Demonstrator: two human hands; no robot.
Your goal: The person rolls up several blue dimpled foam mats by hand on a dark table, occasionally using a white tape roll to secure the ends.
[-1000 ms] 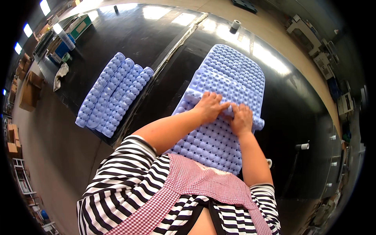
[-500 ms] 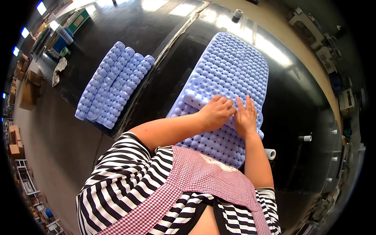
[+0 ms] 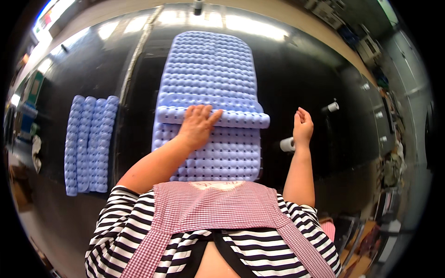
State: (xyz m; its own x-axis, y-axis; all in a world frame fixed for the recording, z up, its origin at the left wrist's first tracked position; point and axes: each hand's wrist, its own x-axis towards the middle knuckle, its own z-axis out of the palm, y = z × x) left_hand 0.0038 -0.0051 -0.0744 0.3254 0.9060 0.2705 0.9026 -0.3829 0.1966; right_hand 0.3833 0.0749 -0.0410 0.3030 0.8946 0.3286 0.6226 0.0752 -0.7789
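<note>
A light-blue bubbled bath mat (image 3: 208, 65) lies lengthwise on the black table before me, rolled or folded over partway along. My left hand (image 3: 197, 125) rests palm down on that rolled part (image 3: 241, 119), fingers spread over it. To the right of the mat, my right hand (image 3: 302, 128) is raised and touches no part of it. Its fingers are curled together, and whatever may be between them is hidden. Close to this hand, on its left, is a white roll (image 3: 287, 144), probably tape or film.
Several rolled or folded blue mats (image 3: 91, 143) lie side by side on the left of the table (image 3: 134, 153). Another white roll (image 3: 333, 107) is farther right, and a dark-and-white one (image 3: 198, 7) stands at the far edge. A pale cloth (image 3: 36, 150) hangs at the left edge.
My right hand has left the mat and moved off to the right. The left hand has gone from gripping to lying flat on the roll. My view has turned to the right.
</note>
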